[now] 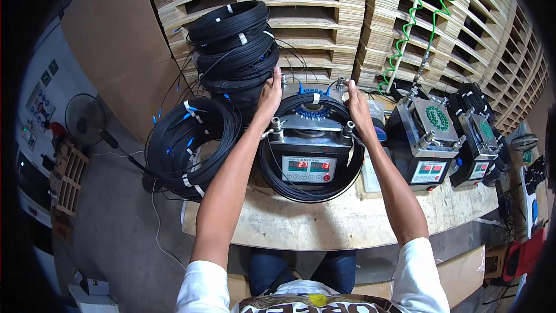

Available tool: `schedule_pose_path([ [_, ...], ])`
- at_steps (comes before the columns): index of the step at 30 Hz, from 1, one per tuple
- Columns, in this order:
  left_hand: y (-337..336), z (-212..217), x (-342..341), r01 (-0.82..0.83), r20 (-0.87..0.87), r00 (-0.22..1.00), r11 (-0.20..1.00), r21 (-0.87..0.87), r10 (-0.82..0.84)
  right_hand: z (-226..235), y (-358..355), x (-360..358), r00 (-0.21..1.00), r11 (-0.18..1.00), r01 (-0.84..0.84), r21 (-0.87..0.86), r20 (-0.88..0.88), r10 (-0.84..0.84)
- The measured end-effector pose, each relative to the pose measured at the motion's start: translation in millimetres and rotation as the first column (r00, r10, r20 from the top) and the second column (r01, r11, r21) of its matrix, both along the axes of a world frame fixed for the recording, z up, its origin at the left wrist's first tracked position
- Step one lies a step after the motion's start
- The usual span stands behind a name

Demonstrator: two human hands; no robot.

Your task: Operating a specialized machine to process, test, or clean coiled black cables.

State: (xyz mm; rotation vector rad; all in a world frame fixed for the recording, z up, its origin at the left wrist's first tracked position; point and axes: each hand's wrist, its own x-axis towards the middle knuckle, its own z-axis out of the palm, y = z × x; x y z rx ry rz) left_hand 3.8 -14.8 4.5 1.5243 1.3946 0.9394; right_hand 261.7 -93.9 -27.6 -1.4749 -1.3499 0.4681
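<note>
A bench-top machine (343, 159) with a lit two-part red digit panel (308, 169) stands in front of me. Its metal top plate (313, 123) carries a ring of blue connectors (313, 111) and has a post at each corner. A coil of black cable (267, 168) loops around the machine, its upper part passing over the plate; a white tie binds it. My left hand (270, 97) is closed at the far left corner post, fingers partly curled. My right hand (358, 107) is closed at the far right corner post (340, 83). Both hands' fingertips are partly hidden.
Stacked black cable coils (231, 52) rise behind left; more coils with blue-tipped ends (194, 145) sit at the table's left edge. Two similar machines (425, 139) (479, 139) stand right. Wooden pallets (313, 23) line the back; green spiral hoses (405, 29) hang there. A fan (86, 119) stands left.
</note>
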Motion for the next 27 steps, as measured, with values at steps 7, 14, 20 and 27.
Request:
schedule_pose_path([
  [7, 17, -19, -5, -0.025, -0.016, 1.0, 1.0, 0.017, 0.025, -3, 3, -5, 0.998, 0.998, -0.046, 0.039, -0.042, 0.048],
  [14, 15, -16, 1, -0.08, 0.019, 0.997, 0.994, 0.077, 0.079, 1, 0, -1, 0.999, 0.999, -0.03, -0.024, -0.02, 0.03],
  [20, 9, -5, -7, -0.008, 0.005, 1.0, 1.0, -0.018, 0.008, 12, -8, -13, 0.999, 0.999, 0.045, -0.02, 0.002, -0.045],
  [27, 11, -11, -3, -0.023, -0.018, 1.0, 0.999, -0.026, 0.023, 2, -3, -13, 0.999, 0.99, 0.017, 0.143, -0.04, -0.011],
])
